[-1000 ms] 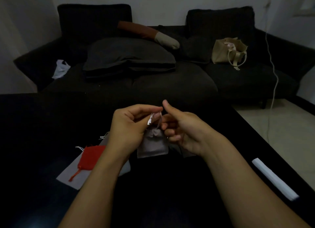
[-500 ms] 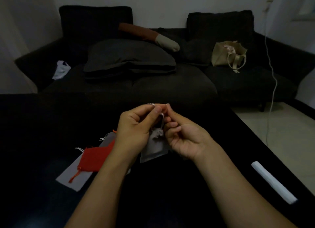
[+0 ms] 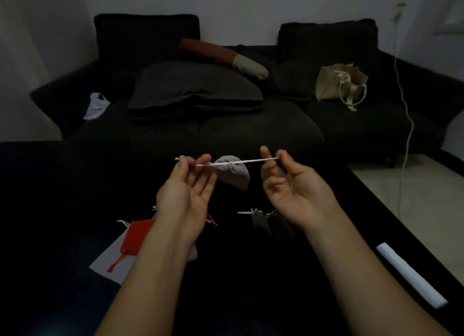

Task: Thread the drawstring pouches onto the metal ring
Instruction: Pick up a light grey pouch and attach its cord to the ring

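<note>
Here, your left hand (image 3: pixel 187 192) and right hand (image 3: pixel 292 185) each pinch one end of the white cord (image 3: pixel 256 161), pulled tight so the grey pouch (image 3: pixel 234 173) hangs between, above the surface's middle; ring unseen.

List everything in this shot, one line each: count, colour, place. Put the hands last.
grey pouch: one, light grey, held in the air between the hands by its white strings
dark pouches: two, dark grey, on the table under the right hand
red pouch: one, red, on the table at the left, on a white sheet
white sheet: one, on the table under the red pouch
white strip: one, near the table's right edge
table: one, black
sofa: one, dark, behind the table
cushion: one, dark grey, on the sofa
tote bag: one, beige, on the sofa's right
left hand: pinches the left string
right hand: pinches the right string
</note>
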Available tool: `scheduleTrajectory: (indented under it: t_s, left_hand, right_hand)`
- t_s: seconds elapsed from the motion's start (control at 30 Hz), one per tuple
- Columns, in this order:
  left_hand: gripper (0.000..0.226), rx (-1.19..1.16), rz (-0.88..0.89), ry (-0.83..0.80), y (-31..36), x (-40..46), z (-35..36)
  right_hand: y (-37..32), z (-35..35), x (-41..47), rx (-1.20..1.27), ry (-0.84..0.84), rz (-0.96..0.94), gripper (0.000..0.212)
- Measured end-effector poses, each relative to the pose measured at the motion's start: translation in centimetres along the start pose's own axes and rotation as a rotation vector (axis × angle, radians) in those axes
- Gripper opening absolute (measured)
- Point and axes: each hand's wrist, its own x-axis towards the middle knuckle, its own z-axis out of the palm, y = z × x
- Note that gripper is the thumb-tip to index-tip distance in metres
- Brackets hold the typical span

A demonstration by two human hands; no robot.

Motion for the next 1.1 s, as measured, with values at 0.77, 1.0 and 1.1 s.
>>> scheduleTrajectory:
  t_s: [0.77, 1.0, 1.1]
  left_hand:
    - [0.008, 1.079, 0.336, -0.23, -0.2, -1.1, -0.4]
    - [0.01, 1.498, 0.485, -0.409, -0.4, -1.3, -1.0]
    - [0.01, 1.493, 0.436, -0.432, -0.3, -1.1, -1.1]
  right_hand:
    - [1.3, -0.9, -0.2, -1.471, -0.155, -0.423, 0.044]
    - [1.7, -0.9, 0.1, -1.281, -0.159, -0.287, 0.037]
    - [1.5, -0.8, 0.1, -1.313, -0.16, -0.288, 0.033]
